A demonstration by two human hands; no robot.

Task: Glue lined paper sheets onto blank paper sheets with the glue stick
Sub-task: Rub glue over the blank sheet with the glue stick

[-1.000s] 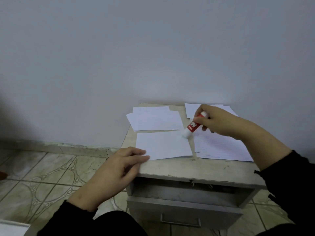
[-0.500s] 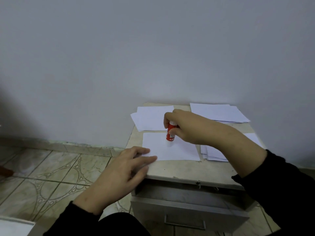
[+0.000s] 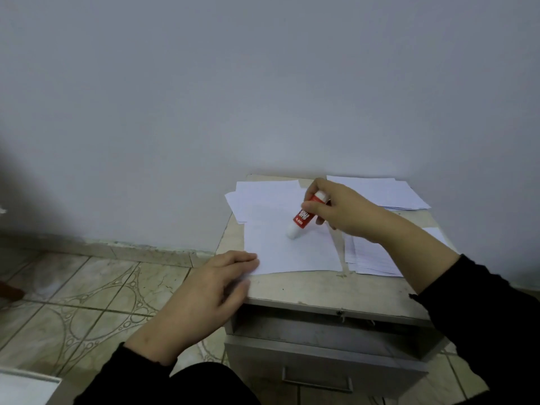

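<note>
1. A small, worn beige cabinet top (image 3: pixel 321 290) stands against a plain grey-white wall (image 3: pixel 263 83), with a grey metal drawer (image 3: pixel 321 366) pulled partly out below it.
2. A blank white paper sheet (image 3: pixel 280 255) lies flat on the left part of the top, its near edge close to the front of the cabinet.
3. The right hand (image 3: pixel 339 211) is closed around a red glue stick with a white tip (image 3: pixel 301 219), thumb and fingers wrapped about its upper end.
4. The stick is tilted, its white tip down and touching the blank sheet near the sheet's middle.
5. The left hand (image 3: pixel 204 293) is loosely open and holds nothing; its fingertips (image 3: pixel 251 260) rest on the sheet's near left corner.
6. A loose pile of white sheets (image 3: pixel 263 197) lies behind the blank sheet, near the wall, partly covered by it.
7. A stack of lined white paper sheets (image 3: pixel 374 258) lies just to the right of the blank sheet, partly hidden by the right forearm.
8. Another stack of white sheets (image 3: pixel 380 191) sits at the back right corner.
9. Both arms wear black sleeves (image 3: pixel 482 317).
10. Patterned beige floor tiles (image 3: pixel 87 293) spread out to the left.
</note>
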